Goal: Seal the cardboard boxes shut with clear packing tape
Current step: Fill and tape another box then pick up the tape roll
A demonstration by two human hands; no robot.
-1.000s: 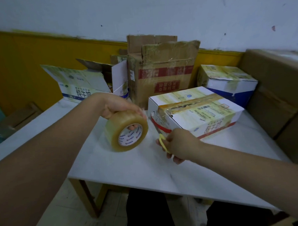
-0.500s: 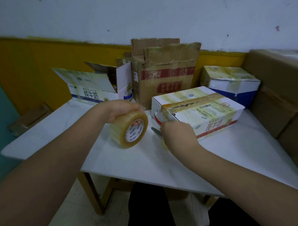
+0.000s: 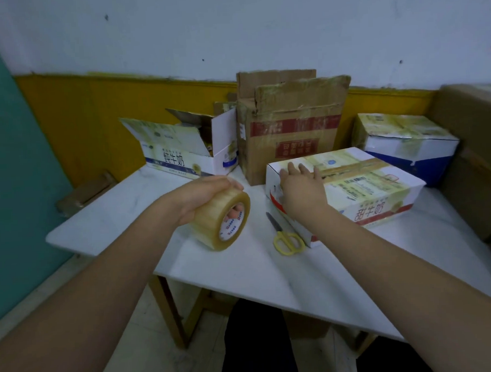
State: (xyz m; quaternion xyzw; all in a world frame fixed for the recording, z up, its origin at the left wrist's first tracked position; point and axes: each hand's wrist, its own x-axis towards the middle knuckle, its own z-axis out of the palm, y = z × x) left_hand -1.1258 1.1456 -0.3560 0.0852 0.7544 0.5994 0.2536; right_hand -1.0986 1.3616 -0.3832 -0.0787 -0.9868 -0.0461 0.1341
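Your right hand (image 3: 302, 190) lies flat, fingers straight, on the near end of the milk box (image 3: 359, 186), reaching over its top edge. Just below your wrist lie the scissors (image 3: 284, 234) on the table (image 3: 242, 273). Your left hand (image 3: 199, 196) grips the tape roll (image 3: 222, 220), fingertips inside its core; bare tabletop in front. Beyond your fingers stand a brown carton (image 3: 289, 130) and an open box (image 3: 186, 149)

A plain storeroom or packing corner

A white table (image 3: 270, 272) is set against a scuffed white and yellow wall (image 3: 176, 42); it is crowded with printed milk cartons (image 3: 351, 187) and a worn brown box (image 3: 290, 133), and larger cartons (image 3: 473, 136) are stacked at the right.
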